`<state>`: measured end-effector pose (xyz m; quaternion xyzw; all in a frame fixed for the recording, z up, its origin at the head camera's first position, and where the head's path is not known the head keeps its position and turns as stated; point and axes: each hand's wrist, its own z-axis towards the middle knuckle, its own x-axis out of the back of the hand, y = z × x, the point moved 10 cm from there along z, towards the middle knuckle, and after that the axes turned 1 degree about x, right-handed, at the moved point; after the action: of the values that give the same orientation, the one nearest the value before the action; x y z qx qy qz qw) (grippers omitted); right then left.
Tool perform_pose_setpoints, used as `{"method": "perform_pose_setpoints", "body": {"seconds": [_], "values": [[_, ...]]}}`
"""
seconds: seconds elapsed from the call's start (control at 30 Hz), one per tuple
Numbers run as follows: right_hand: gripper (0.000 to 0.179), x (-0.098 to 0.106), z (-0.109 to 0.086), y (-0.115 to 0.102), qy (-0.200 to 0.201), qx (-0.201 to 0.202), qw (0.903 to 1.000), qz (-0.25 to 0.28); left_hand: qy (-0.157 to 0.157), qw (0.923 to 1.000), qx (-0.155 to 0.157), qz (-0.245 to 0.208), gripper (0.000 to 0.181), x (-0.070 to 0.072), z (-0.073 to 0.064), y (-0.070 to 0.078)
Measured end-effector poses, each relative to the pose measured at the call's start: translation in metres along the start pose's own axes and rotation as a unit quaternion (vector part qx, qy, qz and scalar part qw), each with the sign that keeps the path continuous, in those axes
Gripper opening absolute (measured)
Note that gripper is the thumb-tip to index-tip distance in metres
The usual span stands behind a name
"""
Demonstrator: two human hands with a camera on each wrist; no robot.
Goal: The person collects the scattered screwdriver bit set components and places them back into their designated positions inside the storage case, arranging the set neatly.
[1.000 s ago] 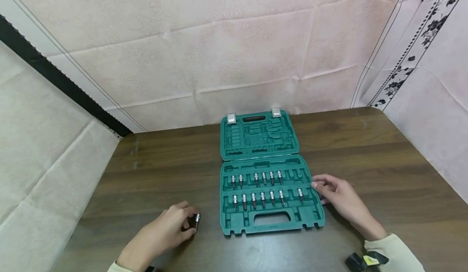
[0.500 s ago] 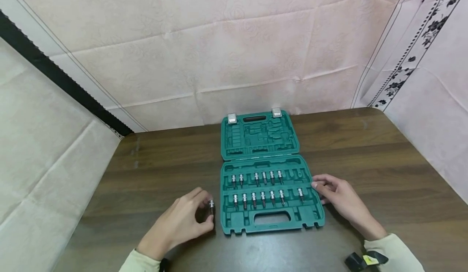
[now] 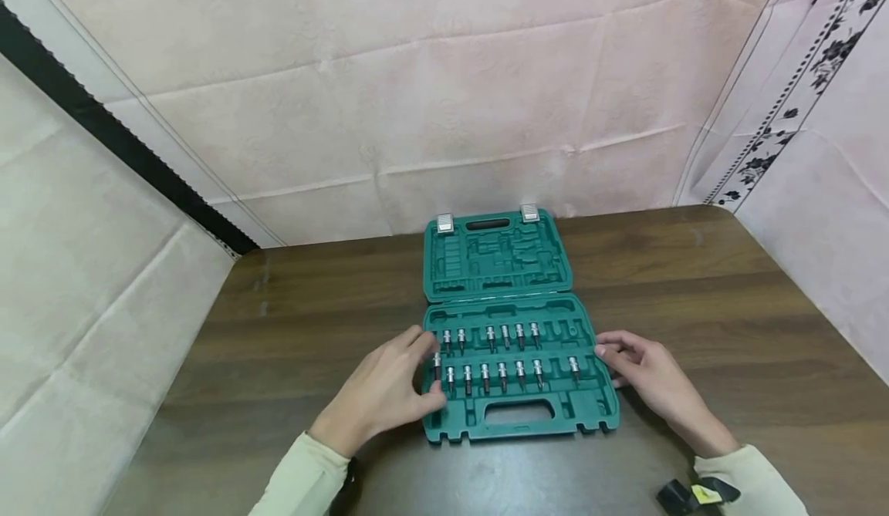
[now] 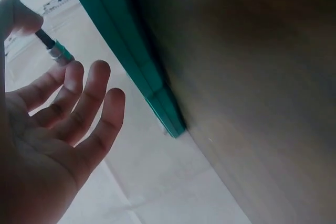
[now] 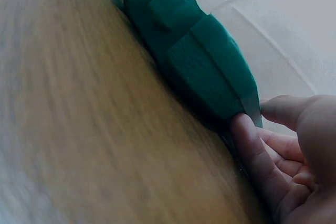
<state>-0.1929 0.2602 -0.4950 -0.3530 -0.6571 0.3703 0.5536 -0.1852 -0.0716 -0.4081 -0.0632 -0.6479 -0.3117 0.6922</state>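
Observation:
A green tool case (image 3: 500,419) lies open on the table, with several bit sockets (image 3: 520,373) standing in two rows in its near half. My left hand (image 3: 385,385) is over the case's left edge and pinches a bit socket (image 3: 437,366) between thumb and fingertips. In the left wrist view this bit socket (image 4: 55,50) shows a dark bit end at the thumb and a silver collar at the fingers. At the opposite edge, my right hand (image 3: 646,369) grips the case's side. The right wrist view has thumb and fingertips on the case's corner (image 5: 210,72).
The case lid (image 3: 496,258) leans back toward the cloth-covered wall (image 3: 451,115), its two latches up. Brown wooden table (image 3: 292,308) surface extends on both sides. Pale cloth walls (image 3: 826,269) rise at left, back and right.
My left hand has carried the bit socket rightward and away from me, from the bare table to over the case's left edge. My right hand has stayed at the case's right side.

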Motion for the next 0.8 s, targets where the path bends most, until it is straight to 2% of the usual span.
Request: {"method": "perform_pose_setpoints", "body": {"seconds": [0.1, 0.23, 0.4, 0.63, 0.8], "values": [[0.046, 0.0, 0.0, 0.001, 0.002, -0.002, 1.0, -0.001, -0.006, 0.9998, -0.005, 0.016, 0.041, -0.002, 0.011, 0.006], [0.047, 0.0, -0.001, 0.002, 0.001, -0.004, 1.0, 0.001, -0.017, 0.9993, 0.005, 0.033, 0.039, -0.006, 0.022, 0.01], [0.046, -0.002, -0.001, 0.002, 0.0, -0.002, 1.0, 0.002, -0.026, 0.9992, 0.023, 0.019, 0.034, -0.01, 0.032, 0.012], [0.047, -0.003, -0.001, 0.001, -0.003, 0.001, 1.0, 0.002, -0.031, 0.9994, 0.013, 0.007, 0.033, -0.011, 0.044, 0.026], [0.05, -0.001, -0.001, 0.002, -0.006, -0.004, 1.0, 0.0, -0.025, 0.9996, 0.003, 0.014, 0.035, -0.009, 0.055, 0.036]]}}
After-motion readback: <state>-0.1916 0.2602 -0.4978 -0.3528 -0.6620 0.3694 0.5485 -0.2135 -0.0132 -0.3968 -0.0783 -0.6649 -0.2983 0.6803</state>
